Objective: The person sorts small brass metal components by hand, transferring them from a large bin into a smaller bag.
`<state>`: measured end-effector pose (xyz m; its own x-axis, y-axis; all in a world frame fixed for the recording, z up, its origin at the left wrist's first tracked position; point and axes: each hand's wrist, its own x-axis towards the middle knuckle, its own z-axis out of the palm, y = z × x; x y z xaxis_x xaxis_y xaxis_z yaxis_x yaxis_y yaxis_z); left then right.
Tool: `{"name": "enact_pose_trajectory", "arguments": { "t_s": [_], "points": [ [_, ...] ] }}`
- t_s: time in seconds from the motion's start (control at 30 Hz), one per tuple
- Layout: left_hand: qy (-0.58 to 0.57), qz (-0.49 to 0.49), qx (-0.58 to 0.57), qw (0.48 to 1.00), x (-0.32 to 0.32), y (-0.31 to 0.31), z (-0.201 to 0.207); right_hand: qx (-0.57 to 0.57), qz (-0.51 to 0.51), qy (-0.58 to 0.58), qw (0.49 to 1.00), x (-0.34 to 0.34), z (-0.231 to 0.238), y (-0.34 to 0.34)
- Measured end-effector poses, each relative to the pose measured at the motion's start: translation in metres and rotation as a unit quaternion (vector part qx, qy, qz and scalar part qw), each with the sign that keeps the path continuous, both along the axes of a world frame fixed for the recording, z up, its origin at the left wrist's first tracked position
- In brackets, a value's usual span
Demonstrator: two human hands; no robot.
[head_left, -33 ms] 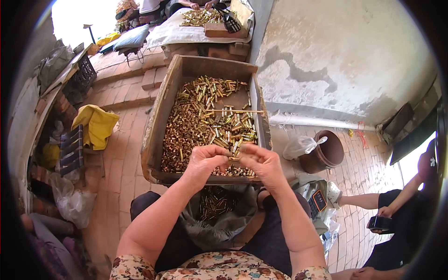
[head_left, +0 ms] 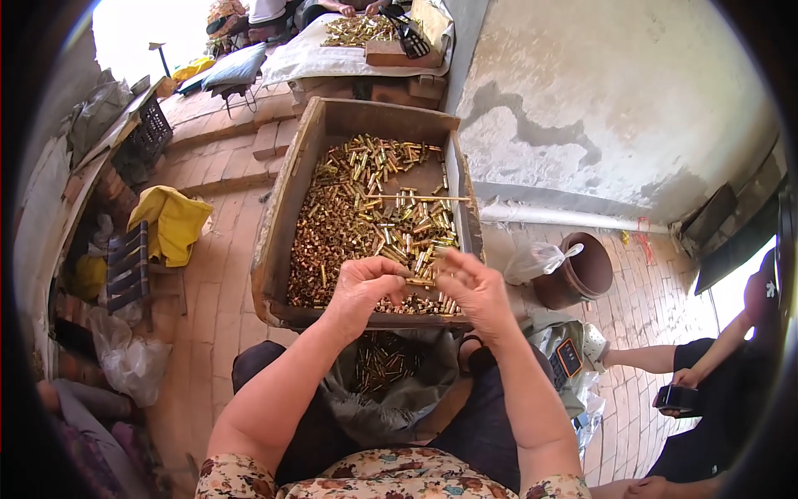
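Observation:
My left hand (head_left: 364, 287) is closed, its thumb and forefinger pinching a small brass tube (head_left: 421, 282) that points to the right. My right hand (head_left: 474, 289) is just beside it, thumb and fingers apart and a little blurred, with nothing visible between them. Both hands are over the near end of a deep wooden box (head_left: 273, 241). Inside the box, short brass pieces (head_left: 320, 233) fill the left side and near end, and longer brass tubes (head_left: 366, 162) lie at the far end and right. A thin wooden stick (head_left: 416, 198) crosses the right half.
Between my legs sits a grey-green sack (head_left: 399, 416) holding brass tubes. A brown bucket (head_left: 582, 279) with a plastic bag stands right. Beyond the box, another person's hands work at a cloth-covered table (head_left: 307, 58). A person holding a dark object (head_left: 677, 399) is at right.
My right hand has drawn slightly right and up from the left, its fingers parting. More of the brass tube shows in my left hand, which has barely moved.

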<state>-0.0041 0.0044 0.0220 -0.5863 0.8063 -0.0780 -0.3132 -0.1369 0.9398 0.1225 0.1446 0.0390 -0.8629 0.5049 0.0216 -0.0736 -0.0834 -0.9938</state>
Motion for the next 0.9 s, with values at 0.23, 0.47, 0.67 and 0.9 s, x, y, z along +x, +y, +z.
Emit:
{"name": "enact_pose_trajectory", "arguments": {
  "t_s": [0.23, 0.47, 0.67, 0.9],
  "points": [
    [0.000, 0.024, 0.019, 1.000, -0.010, -0.007, -0.003, 0.062, 0.254, 0.413, 0.872, 0.029, 0.146, 0.008],
    [-0.002, 0.015, 0.031, 0.999, -0.009, -0.003, 0.000, 0.006, 0.161, 0.412, 0.897, 0.050, 0.173, -0.019],
    [-0.001, 0.017, 0.032, 0.999, -0.011, -0.011, 0.001, -0.048, 0.082, 0.416, 0.904, 0.070, 0.184, -0.043],
    [-0.002, 0.013, 0.041, 0.999, -0.012, -0.009, 0.000, 0.131, 0.025, 0.512, 0.849, 0.098, 0.178, -0.063]
  ]
}}
